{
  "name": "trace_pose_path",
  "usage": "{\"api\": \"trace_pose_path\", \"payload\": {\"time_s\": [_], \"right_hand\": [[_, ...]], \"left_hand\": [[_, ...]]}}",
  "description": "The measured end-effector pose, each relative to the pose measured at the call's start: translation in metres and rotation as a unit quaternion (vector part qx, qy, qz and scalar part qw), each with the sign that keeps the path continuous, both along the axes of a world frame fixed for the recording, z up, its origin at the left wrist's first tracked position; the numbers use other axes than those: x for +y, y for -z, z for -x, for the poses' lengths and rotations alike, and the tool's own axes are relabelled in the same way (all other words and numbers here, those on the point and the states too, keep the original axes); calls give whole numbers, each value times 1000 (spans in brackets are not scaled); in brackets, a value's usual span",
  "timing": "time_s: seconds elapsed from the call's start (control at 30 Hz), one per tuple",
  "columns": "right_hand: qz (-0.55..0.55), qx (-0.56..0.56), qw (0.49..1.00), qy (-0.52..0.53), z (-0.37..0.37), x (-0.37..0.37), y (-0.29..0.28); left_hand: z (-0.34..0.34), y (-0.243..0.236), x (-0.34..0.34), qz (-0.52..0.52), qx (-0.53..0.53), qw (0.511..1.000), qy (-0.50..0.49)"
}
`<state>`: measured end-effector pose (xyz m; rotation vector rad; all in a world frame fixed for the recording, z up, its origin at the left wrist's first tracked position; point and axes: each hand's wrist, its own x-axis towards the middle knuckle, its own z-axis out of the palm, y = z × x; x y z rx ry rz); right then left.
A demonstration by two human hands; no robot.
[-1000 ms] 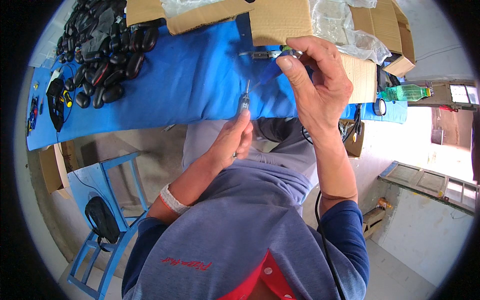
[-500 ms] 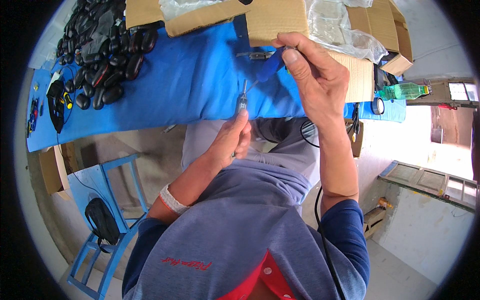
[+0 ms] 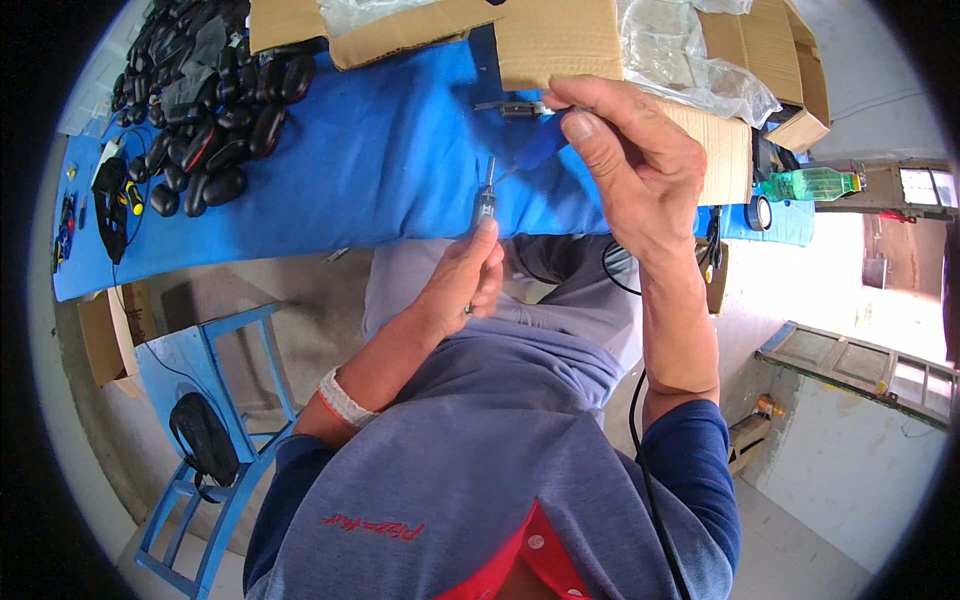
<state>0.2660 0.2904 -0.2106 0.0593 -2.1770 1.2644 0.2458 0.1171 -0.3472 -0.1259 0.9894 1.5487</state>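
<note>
My left hand [image 3: 468, 272] is closed round a small dark device [image 3: 484, 207] with a thin metal prong standing up from its top. In my right hand [image 3: 640, 155] is a blue-handled screwdriver [image 3: 541, 143], pinched at the butt end by thumb and fingers. Its shaft slants down to the left, and the tip is at the device's upper part; whether it touches a screw is too small to tell. A similar small dark part [image 3: 522, 109] with a metal prong lies on the blue-covered table [image 3: 380, 170], just beyond the screwdriver.
A heap of black computer mice [image 3: 225, 120] covers the table's far left. Cardboard [image 3: 560, 45] and clear plastic wrap [image 3: 680, 60] lie along the back. To the right are a green bottle [image 3: 810, 184] and a tape roll [image 3: 758, 212]. A blue chair [image 3: 215, 350] stands at left.
My right hand has shifted slightly right and nearer, tilting the screwdriver's handle lower. The left hand and its device stay almost still.
</note>
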Motion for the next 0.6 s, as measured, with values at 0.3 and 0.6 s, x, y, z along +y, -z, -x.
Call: {"api": "trace_pose_path", "payload": {"time_s": [0.3, 0.6], "right_hand": [[81, 14, 995, 57, 0, -5, 10], [-39, 47, 994, 90, -5, -10, 11]], "left_hand": [[1, 5, -1, -11, 15, 1000, 7], [1, 2, 0, -8, 14, 1000, 9]]}}
